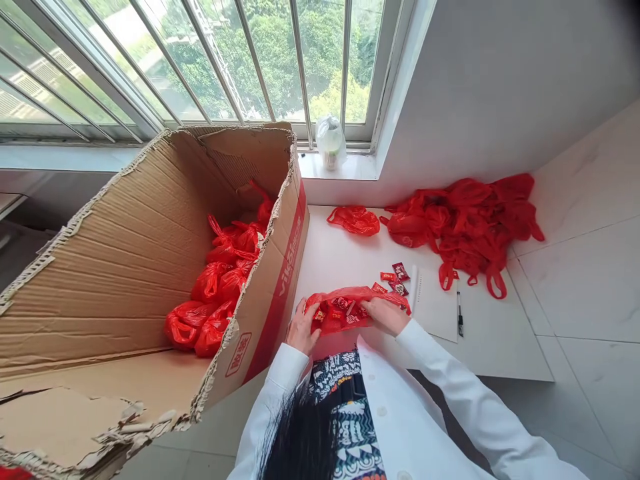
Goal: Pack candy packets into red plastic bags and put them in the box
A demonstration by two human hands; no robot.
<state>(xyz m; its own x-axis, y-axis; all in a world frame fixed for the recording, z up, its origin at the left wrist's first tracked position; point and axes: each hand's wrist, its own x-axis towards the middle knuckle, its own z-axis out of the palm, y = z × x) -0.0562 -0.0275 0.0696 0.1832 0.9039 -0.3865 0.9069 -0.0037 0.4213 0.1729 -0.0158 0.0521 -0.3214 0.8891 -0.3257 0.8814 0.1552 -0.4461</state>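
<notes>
A red plastic bag point(330, 325) lies with its mouth spread wide at the table's near edge, and small wrapped candies point(345, 312) in red and dark wrappers show inside. My left hand point(301, 327) grips the bag's left edge, its fingers curled at the plastic. At the right side of the mouth, my right hand point(385, 315) reaches in among the candies. Its fingers look bent together, and their tips are partly hidden. Just beyond the bag, several loose candies point(400, 271) lie on the table.
At left stands a large open cardboard box point(287, 293) holding several tied red bags point(205, 283). A single red bag point(355, 220) and a heap of red bags point(465, 213) lie at the back of the white table point(500, 347). Right of me are a notebook point(435, 307) and a pen point(460, 317).
</notes>
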